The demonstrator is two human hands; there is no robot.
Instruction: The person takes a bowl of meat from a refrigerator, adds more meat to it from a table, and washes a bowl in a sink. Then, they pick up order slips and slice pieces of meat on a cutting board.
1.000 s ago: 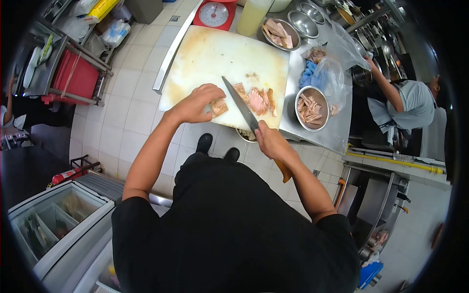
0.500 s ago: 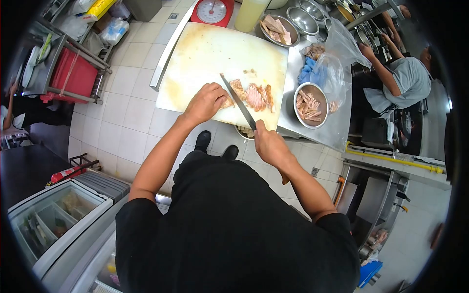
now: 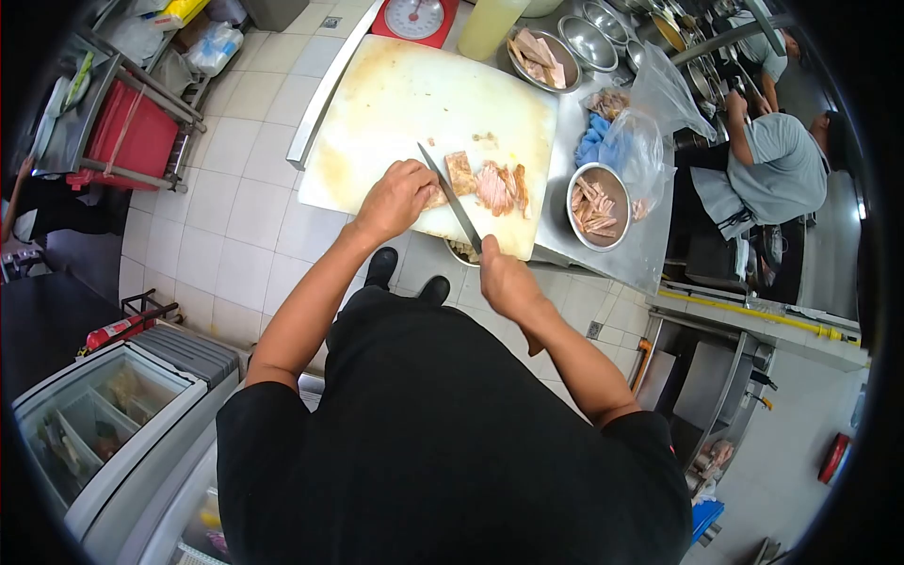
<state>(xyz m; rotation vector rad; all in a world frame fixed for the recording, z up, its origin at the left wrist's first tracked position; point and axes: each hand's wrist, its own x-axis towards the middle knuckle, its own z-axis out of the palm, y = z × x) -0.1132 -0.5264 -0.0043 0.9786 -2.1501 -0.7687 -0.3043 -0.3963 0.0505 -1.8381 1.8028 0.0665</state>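
My right hand [image 3: 511, 281] is wrapped around the handle of a kitchen knife [image 3: 457, 202]. The blade points up and left across the white cutting board [image 3: 377, 113]. With fingers curled, my left hand [image 3: 395, 200] presses on a piece of meat [image 3: 436, 197], mostly hidden beneath it, close to the blade's left side. Just right of the blade lies a cut chunk of meat [image 3: 460, 173]. Beyond it sit several thin meat slices [image 3: 495, 188], leaning on one another, and small scraps [image 3: 484, 139].
Right of the board stand a metal bowl of meat strips [image 3: 616, 225], clear plastic bags [image 3: 640, 141] and blue gloves [image 3: 591, 137]. Behind are another meat bowl [image 3: 566, 83] and a red scale [image 3: 443, 34]. A person in grey [image 3: 786, 165] is at the right; a freezer [image 3: 179, 395] stands lower left.
The knife and my right hand have shifted slightly left, and the chunk right of the blade now lies more clearly apart from it. My left hand stays on the meat.
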